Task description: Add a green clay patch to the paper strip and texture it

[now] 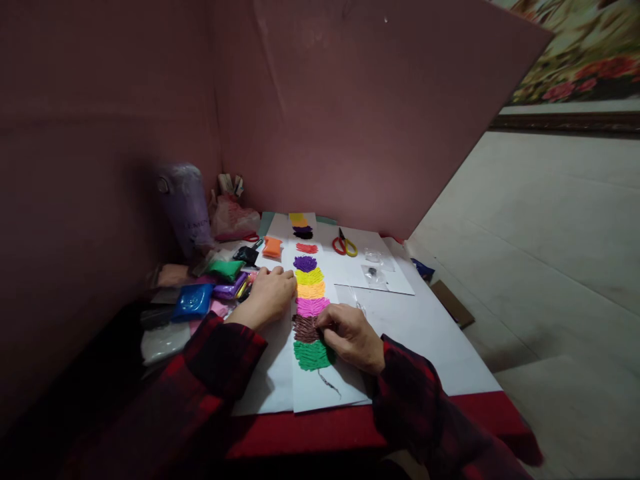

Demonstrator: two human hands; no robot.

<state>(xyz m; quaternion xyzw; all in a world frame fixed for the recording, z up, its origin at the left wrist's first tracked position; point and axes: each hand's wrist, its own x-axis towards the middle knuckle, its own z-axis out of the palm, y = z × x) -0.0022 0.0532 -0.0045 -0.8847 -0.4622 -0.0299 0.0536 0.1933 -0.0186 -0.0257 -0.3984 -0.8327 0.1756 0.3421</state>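
A white paper strip point(313, 393) runs away from me, covered with textured bands of what looks like soft clay: a green band point(313, 355) nearest, then a brown band point(305, 329), pink, orange, yellow and purple. My right hand point(353, 337) is closed in a pinch over the right edge of the brown band; whatever its fingertips hold is hidden. My left hand point(267, 295) rests at the strip's left edge, fingers stretched out and holding nothing visible. Below the green band a thin dark twisted strand point(329, 383) is on the paper.
Clay packets, including a blue packet point(193, 303) and a green packet point(226, 269), pile up on the left. An orange packet point(272, 247) lies behind my left hand. Scissors point(345, 244) and small clear bags point(374, 274) lie right of the strip. A purple tumbler point(185, 210) stands back left.
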